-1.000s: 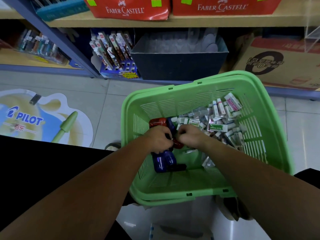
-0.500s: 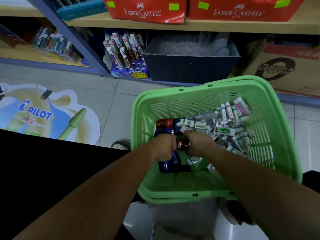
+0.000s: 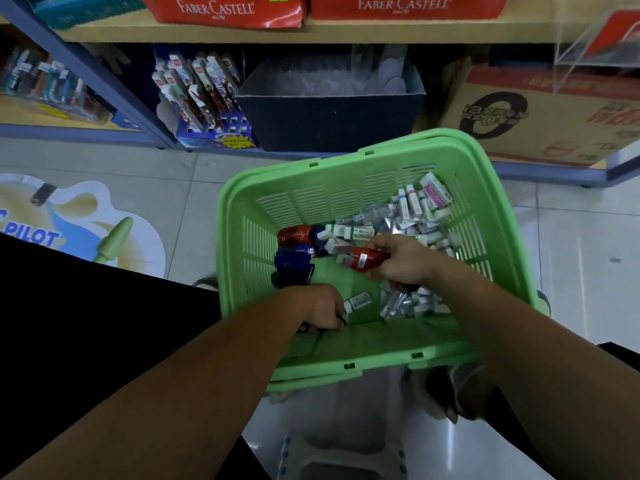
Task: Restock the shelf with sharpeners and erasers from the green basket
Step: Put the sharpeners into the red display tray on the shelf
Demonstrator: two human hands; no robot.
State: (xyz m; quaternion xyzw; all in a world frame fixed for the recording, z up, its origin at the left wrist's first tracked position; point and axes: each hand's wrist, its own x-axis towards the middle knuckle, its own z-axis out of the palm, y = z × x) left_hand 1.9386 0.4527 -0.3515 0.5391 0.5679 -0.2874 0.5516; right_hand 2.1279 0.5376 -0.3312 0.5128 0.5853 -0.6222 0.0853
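Note:
The green basket (image 3: 491,216) stands on the floor in front of the shelf. It holds several boxed erasers (image 3: 412,209), a blue sharpener (image 3: 294,259) and a red sharpener (image 3: 294,233). My right hand (image 3: 401,261) grips another red sharpener (image 3: 365,258) above the basket's middle. My left hand (image 3: 322,308) is low at the basket's near left, its fingers curled round something dark that I cannot make out. A single eraser box (image 3: 358,301) lies just right of that hand.
A dark bin (image 3: 329,123) and a display of carded items (image 3: 204,98) sit on the bottom shelf behind the basket. A cardboard box (image 3: 540,116) is to the right. Red Faber-Castell packs (image 3: 221,10) lie on the shelf above. A stool (image 3: 343,455) stands below me.
My hands were together over the sharpeners; now they have parted. The right hand has lifted a red sharpener to the right, and the left hand has dropped toward the basket's near side.

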